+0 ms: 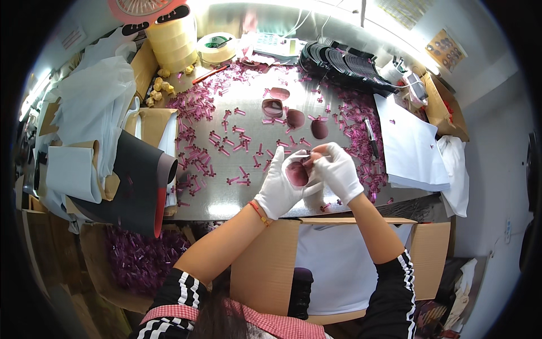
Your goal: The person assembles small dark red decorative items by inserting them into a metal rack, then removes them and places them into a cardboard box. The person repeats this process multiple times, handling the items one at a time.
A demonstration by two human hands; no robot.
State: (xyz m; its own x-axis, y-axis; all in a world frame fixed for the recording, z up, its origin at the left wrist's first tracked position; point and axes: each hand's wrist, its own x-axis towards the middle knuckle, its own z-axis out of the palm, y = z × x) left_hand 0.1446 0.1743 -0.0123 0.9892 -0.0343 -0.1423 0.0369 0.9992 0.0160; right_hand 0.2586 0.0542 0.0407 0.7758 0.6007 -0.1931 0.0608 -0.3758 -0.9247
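Both my hands wear white gloves and meet over the near middle of the metal table. My left hand [276,189] is closed on a purple tinted lens [297,174], gripped by its edges. The fingers of my right hand [340,172] are pinched together at the lens's upper right edge; whatever is between them is too small to make out. Just beyond lie several loose tinted lenses [319,130], one of them a squarish lens [272,108] with bright reflections. Small pink-purple T-shaped plastic pieces [224,151] are scattered around my hands.
A black rack of lenses [350,65] stands at the back right. White paper sheets [412,147] lie right, beside a pen [371,137]. Tape rolls [216,48] sit back left. Dark sheeting [132,175] overhangs the left edge. Below are an open carton [265,254] and purple scraps [144,257].
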